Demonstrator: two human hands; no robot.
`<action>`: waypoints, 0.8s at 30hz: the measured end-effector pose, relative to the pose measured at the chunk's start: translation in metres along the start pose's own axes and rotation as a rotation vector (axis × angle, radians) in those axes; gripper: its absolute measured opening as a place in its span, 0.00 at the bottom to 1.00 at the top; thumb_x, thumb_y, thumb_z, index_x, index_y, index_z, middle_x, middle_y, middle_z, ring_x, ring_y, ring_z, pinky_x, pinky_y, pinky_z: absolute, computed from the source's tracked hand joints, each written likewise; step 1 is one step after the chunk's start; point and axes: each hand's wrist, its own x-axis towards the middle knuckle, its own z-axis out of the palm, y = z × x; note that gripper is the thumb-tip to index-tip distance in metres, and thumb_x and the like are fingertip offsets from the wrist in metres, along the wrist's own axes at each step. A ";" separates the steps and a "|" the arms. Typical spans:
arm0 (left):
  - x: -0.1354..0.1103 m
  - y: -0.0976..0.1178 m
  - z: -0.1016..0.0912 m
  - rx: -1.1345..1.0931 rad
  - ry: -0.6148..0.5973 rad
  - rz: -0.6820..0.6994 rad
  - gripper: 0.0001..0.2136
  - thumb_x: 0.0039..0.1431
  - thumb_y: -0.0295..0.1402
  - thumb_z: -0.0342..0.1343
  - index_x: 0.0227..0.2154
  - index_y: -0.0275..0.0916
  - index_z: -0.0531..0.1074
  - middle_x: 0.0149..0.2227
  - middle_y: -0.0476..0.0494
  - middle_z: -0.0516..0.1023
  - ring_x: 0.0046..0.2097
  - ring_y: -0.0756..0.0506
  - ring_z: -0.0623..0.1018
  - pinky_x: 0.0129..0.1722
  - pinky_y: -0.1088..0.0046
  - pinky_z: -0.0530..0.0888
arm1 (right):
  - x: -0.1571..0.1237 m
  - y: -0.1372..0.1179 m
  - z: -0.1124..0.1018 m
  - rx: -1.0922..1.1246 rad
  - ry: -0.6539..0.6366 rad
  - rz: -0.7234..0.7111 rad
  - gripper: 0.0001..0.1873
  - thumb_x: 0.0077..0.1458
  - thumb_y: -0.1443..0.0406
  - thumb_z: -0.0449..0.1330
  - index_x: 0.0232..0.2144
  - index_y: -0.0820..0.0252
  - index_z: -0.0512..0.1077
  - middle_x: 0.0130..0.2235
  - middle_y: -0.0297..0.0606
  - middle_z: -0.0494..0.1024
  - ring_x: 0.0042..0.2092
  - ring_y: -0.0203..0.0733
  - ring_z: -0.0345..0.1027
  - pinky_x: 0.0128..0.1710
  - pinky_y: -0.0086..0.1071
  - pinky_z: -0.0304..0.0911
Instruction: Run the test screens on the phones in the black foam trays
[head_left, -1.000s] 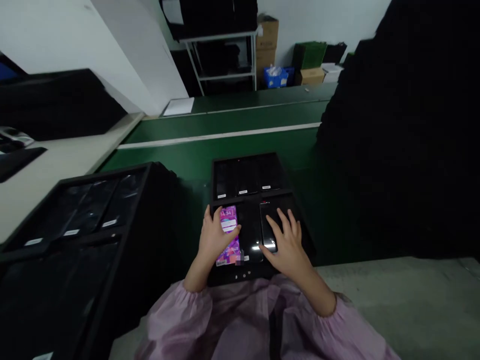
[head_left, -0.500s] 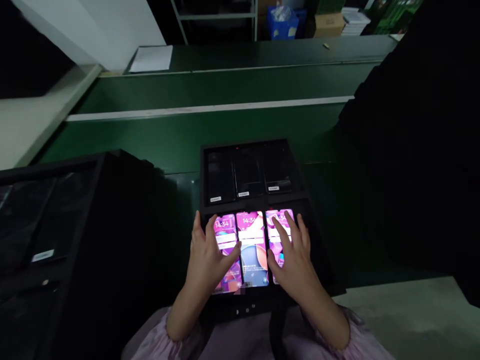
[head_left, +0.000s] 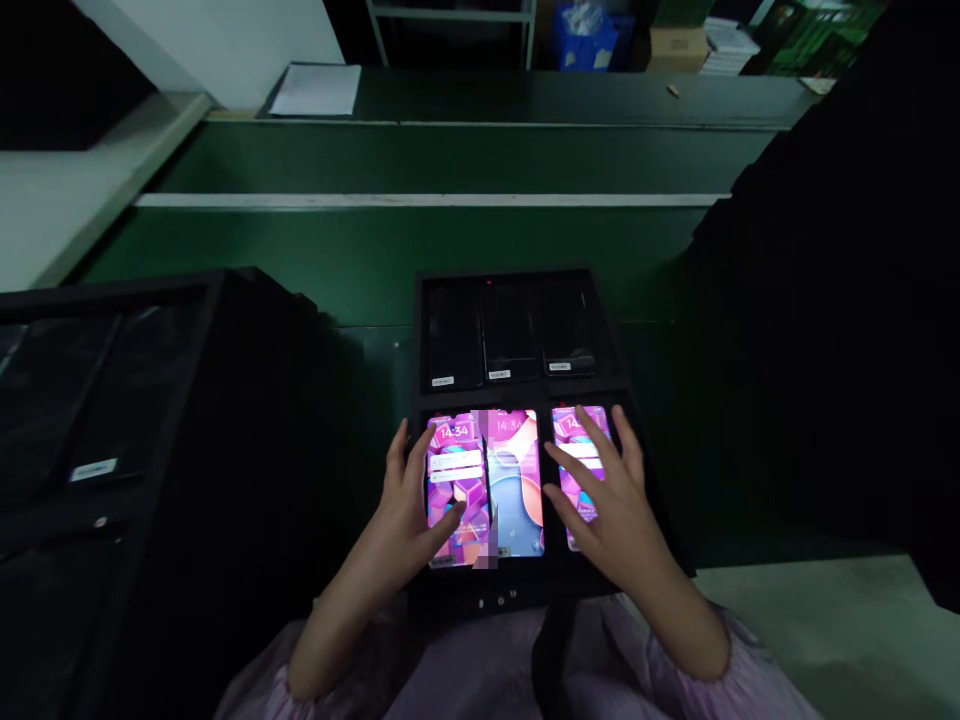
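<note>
Three lit smartphones lie side by side in the near half of a black tray (head_left: 517,392). The left phone (head_left: 457,455) and right phone (head_left: 576,480) show pink-purple wallpaper with white notification bars; the left one reads 14:34. On the middle phone (head_left: 517,500) is a pink-and-blue picture with a blurred clock. My left hand (head_left: 416,515) rests at the left phone's left edge, fingers spread, thumb over its screen. Over the right phone, my right hand (head_left: 611,490) has its fingers apart, two tips reaching the gap beside the middle phone. Neither hand grips anything.
Several dark phones (head_left: 510,335) with white labels fill the tray's far half. At left stands a black case (head_left: 217,330) holding more dark phones. Green worktop (head_left: 412,240) with a white strip runs behind; paper (head_left: 315,90) lies farther back. Something large and black (head_left: 840,300) blocks the right.
The notification bars on the middle phone have gone. A wider gap shows between the middle and right phones. My left thumb has drawn back onto the left phone. The camera view has shifted slightly.
</note>
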 end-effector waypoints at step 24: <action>0.038 -0.003 0.008 -0.066 0.273 0.007 0.18 0.66 0.46 0.55 0.53 0.46 0.72 0.66 0.39 0.66 0.72 0.35 0.64 0.71 0.49 0.66 | 0.007 0.000 -0.003 -0.022 -0.302 -0.227 0.56 0.52 0.60 0.76 0.75 0.57 0.53 0.79 0.51 0.41 0.79 0.65 0.23 0.67 0.69 0.61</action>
